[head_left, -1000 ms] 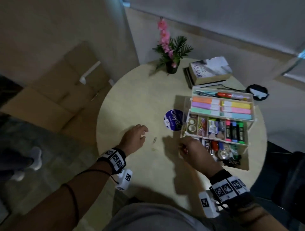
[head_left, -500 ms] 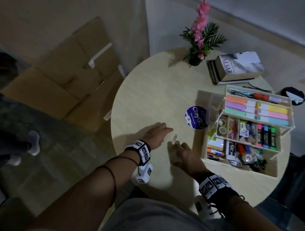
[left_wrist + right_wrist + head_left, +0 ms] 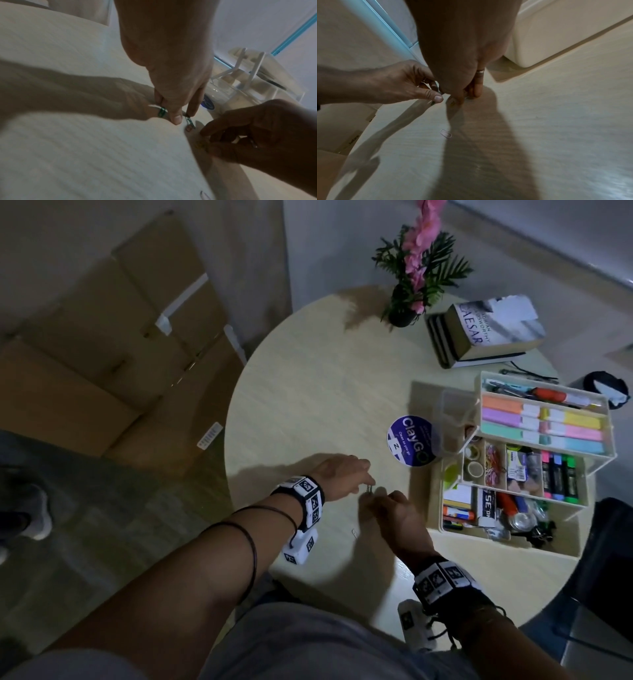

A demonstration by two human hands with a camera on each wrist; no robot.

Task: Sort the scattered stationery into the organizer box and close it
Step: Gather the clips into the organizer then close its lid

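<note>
The cream organizer box [image 3: 565,546] stands open at the table's right, its tiers fanned out and filled with highlighters, tape, rubber bands and clips. In front of it my two hands meet. My left hand [image 3: 368,488] pinches a green paper clip [image 3: 190,121] between thumb and index finger, and a second green clip [image 3: 162,112] sits between its other fingers. Close to its right, my right hand [image 3: 374,501] has curled fingers that pinch a small yellow clip [image 3: 453,103]. A pale paper clip [image 3: 355,533] lies loose on the table just nearer me.
On the round beige table [image 3: 308,405] are a purple round ClayGo sticker [image 3: 411,441], a clear plastic part [image 3: 452,419] of the box, stacked books [image 3: 489,332] and a potted pink flower [image 3: 418,278]. Cardboard boxes [image 3: 102,354] lie on the floor at left.
The hands have come together at the table's near middle. The clip that lay between them half a second ago is now off the table in my left fingers. The head view has swung left.
</note>
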